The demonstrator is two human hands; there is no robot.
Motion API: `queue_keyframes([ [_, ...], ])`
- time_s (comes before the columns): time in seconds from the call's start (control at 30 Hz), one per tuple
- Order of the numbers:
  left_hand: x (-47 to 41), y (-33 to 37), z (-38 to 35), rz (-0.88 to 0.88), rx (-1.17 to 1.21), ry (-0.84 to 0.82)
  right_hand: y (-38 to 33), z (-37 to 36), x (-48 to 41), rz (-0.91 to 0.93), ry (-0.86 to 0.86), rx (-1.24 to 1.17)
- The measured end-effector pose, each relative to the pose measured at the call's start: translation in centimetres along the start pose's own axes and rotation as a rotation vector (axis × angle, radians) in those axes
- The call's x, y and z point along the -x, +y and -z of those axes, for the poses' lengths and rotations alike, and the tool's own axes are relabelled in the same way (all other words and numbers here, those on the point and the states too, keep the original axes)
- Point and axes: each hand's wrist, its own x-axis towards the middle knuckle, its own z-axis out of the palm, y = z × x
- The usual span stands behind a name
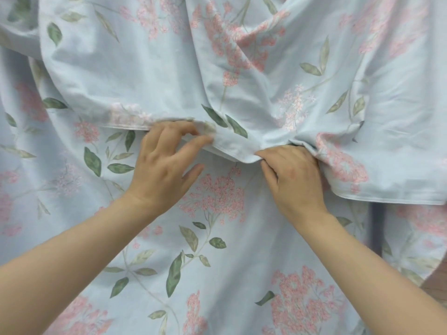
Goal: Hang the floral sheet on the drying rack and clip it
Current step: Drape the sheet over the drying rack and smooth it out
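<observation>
— Background is nearly all cloth; only a brown strip (pixel 435 286) shows at the lower right edge, and I cannot tell what it is.

— Where is the floral sheet (pixel 150 68)?

— It hangs in front of the person and fills the view: pale blue, printed with pink flower clusters and green leaves. It lies in two layers. The upper layer drapes down in soft folds and ends at a stitched hem (pixel 232 157) across the middle. The lower layer (pixel 217 238) hangs flatter behind it and runs down past the bottom of the view.

— And the hands?

— Both are on that hem, close together. The left hand (pixel 164 165) pinches the hem's edge between its fingers, with the thumb spread away from the cloth. The right hand (pixel 295 182), just beside it, grips a bunched fold of the hem; its fingertips are tucked under the fabric, out of sight.

— Anything further out?

— Two bare forearms reach up from the lower corners. To the right, a dark vertical gap (pixel 375 228) shows below the upper layer's hem.
</observation>
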Motion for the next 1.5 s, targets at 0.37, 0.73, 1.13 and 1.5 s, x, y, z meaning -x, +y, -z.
queue_keyframes([
  [0.37,2.6,1.1,-0.2,0.137,-0.084,-0.167,-2.1,0.5,3.3,-0.075,-0.112,0.07],
  [0.73,11.6,4.3,-4.1,0.228,-0.132,-0.378,-2.8,-3.4,9.7,-0.087,-0.289,0.21],
  [1.13,17.9,9.2,-6.1,0.371,-0.072,-0.419,-2.9,-5.6,18.2,-0.174,-0.267,0.159],
  [1.5,24.6,11.8,-6.2,0.411,-0.045,-0.516,-4.9,-7.5,25.9,-0.253,-0.312,0.067],
])
